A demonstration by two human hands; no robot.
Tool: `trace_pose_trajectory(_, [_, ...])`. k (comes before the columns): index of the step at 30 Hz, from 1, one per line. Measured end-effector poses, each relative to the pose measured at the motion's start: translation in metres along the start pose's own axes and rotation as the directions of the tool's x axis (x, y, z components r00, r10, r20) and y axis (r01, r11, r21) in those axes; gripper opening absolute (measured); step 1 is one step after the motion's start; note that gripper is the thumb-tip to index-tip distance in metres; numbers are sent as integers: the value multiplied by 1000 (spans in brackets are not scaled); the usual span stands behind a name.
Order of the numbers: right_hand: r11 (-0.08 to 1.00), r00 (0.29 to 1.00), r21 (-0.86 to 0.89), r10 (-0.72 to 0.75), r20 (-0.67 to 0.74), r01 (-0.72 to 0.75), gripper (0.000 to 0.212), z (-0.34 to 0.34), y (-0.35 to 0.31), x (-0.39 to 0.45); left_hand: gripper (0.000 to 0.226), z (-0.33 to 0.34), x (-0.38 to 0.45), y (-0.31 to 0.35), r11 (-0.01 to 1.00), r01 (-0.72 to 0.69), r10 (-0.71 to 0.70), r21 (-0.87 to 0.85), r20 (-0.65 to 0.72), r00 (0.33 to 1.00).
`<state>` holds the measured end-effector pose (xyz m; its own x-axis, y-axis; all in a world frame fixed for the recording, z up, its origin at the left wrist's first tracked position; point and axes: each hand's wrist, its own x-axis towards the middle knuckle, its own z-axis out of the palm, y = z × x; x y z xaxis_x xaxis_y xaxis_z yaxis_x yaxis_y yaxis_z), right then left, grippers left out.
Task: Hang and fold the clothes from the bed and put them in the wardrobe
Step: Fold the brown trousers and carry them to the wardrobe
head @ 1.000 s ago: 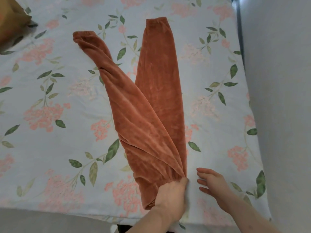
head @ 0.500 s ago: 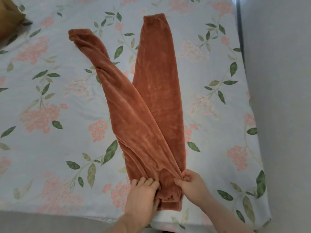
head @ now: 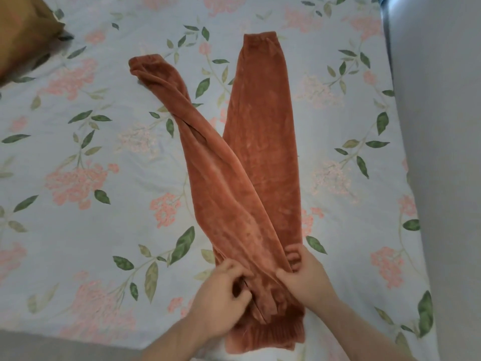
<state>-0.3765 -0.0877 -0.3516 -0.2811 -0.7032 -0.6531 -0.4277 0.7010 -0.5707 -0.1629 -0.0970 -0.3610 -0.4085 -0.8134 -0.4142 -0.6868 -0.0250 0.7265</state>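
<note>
A pair of rust-orange velvet trousers lies on the bed, waistband at the near edge, legs pointing away. One leg lies straight. The other crosses over it toward the far left and is twisted. My left hand pinches the fabric near the waistband with curled fingers. My right hand grips a fold of the same fabric just to the right. Both hands are close together above the ribbed waistband.
The bed wears a pale blue sheet with pink flowers and green leaves. A mustard-brown cushion sits at the far left corner. A grey wall runs close along the bed's right side. The bed's near edge is right below my hands.
Both hands have closed on the trousers near the waistband; a second ago my right hand lay open on the sheet. The waistband now lies flatter at the bed's edge.
</note>
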Motion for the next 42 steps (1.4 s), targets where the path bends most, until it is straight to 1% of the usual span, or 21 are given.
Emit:
trace_pose_trajectory(2, [999,999,37,-38,-6,39,46,5,-25,20,29,-22,14,-13,999,53,-52,3,-126,991])
trace_pose_trajectory(4, [998,998,36,-56,-14,57,60,10,-49,41,37,-43,28,-25,994,113,-107,17,-194,975])
trace_pose_trajectory(7, [999,1000,45,-16,21,15,71,19,-77,69,59,-66,45,-38,982,168,-154,84,-157,976])
trace_pose_trajectory(8, [999,999,54,-8,41,5,66,22,-84,75,66,-70,50,-41,981,164,-151,105,-123,981])
trace_pose_trajectory(9, [998,998,51,-27,48,25,53,24,-88,79,71,-73,53,-42,980,155,-145,121,-86,986])
trace_pose_trajectory(10, [997,997,32,-70,25,69,31,26,-91,81,75,-74,56,-41,980,143,-137,137,-55,989])
trace_pose_trajectory(11, [992,992,28,-123,-25,124,16,27,-94,81,80,-75,59,-39,979,132,-128,156,-35,991])
trace_pose_trajectory(14, [960,944,104,-230,-237,259,31,26,-92,77,84,-73,65,-34,970,112,-110,216,-24,994])
trace_pose_trajectory(17, [939,885,101,-268,-381,328,24,18,-81,71,83,-71,68,-31,960,40,-37,278,-19,999])
trace_pose_trajectory(21, [949,822,147,-155,-548,277,23,5,-69,79,75,-75,80,-27,950,-73,62,305,45,997])
trace_pose_trajectory(22, [961,825,153,-111,-555,232,23,2,-64,84,72,-79,85,-27,953,-89,79,291,47,996])
trace_pose_trajectory(23, [974,847,152,-63,-528,168,25,0,-60,89,70,-84,90,-25,957,-100,92,271,43,995])
trace_pose_trajectory(25, [993,921,113,21,-389,25,30,0,-49,100,66,-97,105,-26,968,-89,93,234,-3,996])
trace_pose_trajectory(27, [999,962,3,52,-268,-53,27,5,-41,107,65,-115,126,-32,972,-34,57,232,-95,994])
trace_pose_trajectory(30, [996,974,-58,51,-220,-65,17,10,-40,113,73,-150,167,-52,937,108,-24,332,-248,969])
trace_pose_trajectory(33, [988,980,-112,88,-177,-109,19,12,-42,118,87,-185,209,-65,862,389,-280,325,-334,900])
trace_pose_trajectory(35, [980,981,-163,89,-171,-117,19,11,-47,117,105,-203,235,-69,794,523,-429,309,-324,843])
trace_pose_trajectory(37, [982,972,-182,10,-236,-54,31,9,-60,118,128,-208,262,-76,745,599,-534,293,-276,799])
trace_pose_trajectory(39, [982,937,-169,-132,-323,80,55,7,-85,124,151,-201,282,-80,720,639,-588,271,-252,769])
trace_pose_trajectory(40, [973,910,-164,-211,-356,162,62,8,-101,131,159,-197,289,-82,717,650,-598,252,-257,759])
trace_pose_trajectory(42, [937,861,-185,-345,-374,296,65,12,-134,150,169,-194,302,-84,709,672,-624,215,-252,739])
